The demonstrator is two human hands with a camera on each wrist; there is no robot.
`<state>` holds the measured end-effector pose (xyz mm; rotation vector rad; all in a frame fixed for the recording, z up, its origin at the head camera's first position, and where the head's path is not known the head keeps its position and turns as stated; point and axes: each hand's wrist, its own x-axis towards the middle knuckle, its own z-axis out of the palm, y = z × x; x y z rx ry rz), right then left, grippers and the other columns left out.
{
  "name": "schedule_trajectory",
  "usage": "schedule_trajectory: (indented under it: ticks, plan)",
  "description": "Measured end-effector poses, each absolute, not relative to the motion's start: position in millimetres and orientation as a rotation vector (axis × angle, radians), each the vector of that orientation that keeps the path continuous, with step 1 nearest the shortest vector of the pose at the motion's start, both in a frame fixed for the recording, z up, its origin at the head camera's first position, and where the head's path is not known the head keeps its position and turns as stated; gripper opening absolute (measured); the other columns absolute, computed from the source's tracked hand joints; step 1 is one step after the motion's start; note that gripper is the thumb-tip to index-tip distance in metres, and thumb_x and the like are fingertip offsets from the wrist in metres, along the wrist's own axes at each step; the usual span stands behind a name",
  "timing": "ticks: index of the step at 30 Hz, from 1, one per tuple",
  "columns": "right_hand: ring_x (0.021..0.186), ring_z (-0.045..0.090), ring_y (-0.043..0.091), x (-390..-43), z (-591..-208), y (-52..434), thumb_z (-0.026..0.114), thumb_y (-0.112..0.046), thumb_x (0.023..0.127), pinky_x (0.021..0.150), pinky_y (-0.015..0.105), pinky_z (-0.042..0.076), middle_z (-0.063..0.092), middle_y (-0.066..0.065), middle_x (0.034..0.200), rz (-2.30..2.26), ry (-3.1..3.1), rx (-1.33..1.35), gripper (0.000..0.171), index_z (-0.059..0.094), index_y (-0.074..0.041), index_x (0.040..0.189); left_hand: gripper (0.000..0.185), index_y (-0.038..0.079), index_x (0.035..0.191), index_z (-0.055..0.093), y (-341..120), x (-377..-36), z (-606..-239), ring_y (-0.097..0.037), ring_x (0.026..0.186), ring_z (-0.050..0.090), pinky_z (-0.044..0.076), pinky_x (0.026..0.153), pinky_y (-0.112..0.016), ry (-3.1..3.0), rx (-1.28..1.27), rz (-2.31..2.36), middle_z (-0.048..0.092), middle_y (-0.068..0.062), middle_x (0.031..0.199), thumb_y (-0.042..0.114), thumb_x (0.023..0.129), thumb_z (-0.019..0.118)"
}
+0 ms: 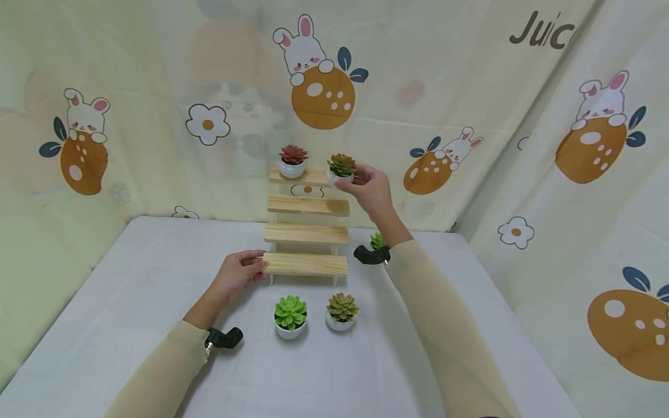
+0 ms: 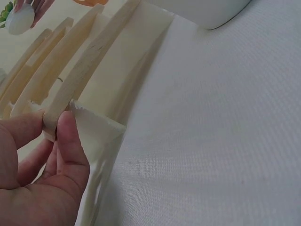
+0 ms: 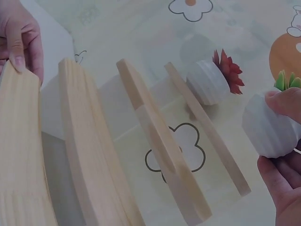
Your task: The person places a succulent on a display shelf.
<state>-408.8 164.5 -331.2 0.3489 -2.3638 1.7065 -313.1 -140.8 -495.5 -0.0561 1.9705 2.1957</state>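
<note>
A tiered wooden stand (image 1: 307,233) with several light planks rises at the back of the table. My left hand (image 1: 240,273) pinches the left end of its lowest plank (image 2: 84,66) between thumb and fingers. Up at the top tier, my right hand (image 1: 372,188) grips the white pot of a green succulent with reddish tips (image 1: 342,166). In the right wrist view this pot (image 3: 268,125) is held just off the top plank (image 3: 211,132). A red succulent (image 1: 292,161) in a white pot stands on that plank's left part.
Two potted succulents, a bright green one (image 1: 290,316) and a reddish-green one (image 1: 342,312), stand on the table before the stand. Another green plant (image 1: 377,240) is partly hidden behind the right wrist. A patterned curtain (image 1: 240,174) hangs close behind the stand.
</note>
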Motion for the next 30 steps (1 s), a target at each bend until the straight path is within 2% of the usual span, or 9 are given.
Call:
schedule_trajectory:
  ticks: [14, 22, 30]
  plan:
    - [0.122, 0.065, 0.028, -428.2, -326.3, 152.4, 0.086, -0.02, 0.085, 0.105, 0.041, 0.057, 0.067, 0.017, 0.134, 1.737, -2.377, 0.263, 0.065, 0.059, -0.003, 0.142, 0.047, -0.009, 0.143, 0.051, -138.9, -314.4, -495.3, -0.01, 0.082, 0.068, 0.064, 0.077, -0.024, 2.002, -0.1, 2.155, 0.066, -0.005, 0.101, 0.001, 0.099, 0.064]
    - [0.117, 0.066, 0.024, -439.0, -326.9, 147.3, 0.086, -0.025, 0.085, 0.102, 0.038, 0.058, 0.069, 0.014, 0.129, 1.644, -2.432, 0.209, 0.064, 0.061, -0.005, 0.141, 0.047, -0.01, 0.144, 0.05, -140.7, -313.2, -494.8, -0.01, 0.081, 0.068, 0.064, 0.077, -0.023, 2.001, -0.087, 2.165, 0.066, -0.005, 0.101, 0.001, 0.1, 0.064]
    - [0.121, 0.064, 0.025, -443.5, -324.1, 144.2, 0.086, -0.027, 0.085, 0.106, 0.039, 0.056, 0.067, 0.014, 0.131, 1.59, -2.481, 0.145, 0.067, 0.06, -0.005, 0.142, 0.046, -0.008, 0.143, 0.052, -139.7, -313.6, -494.6, -0.01, 0.084, 0.068, 0.064, 0.077, -0.023, 2.004, -0.105, 2.15, 0.065, -0.006, 0.104, 0.001, 0.1, 0.064]
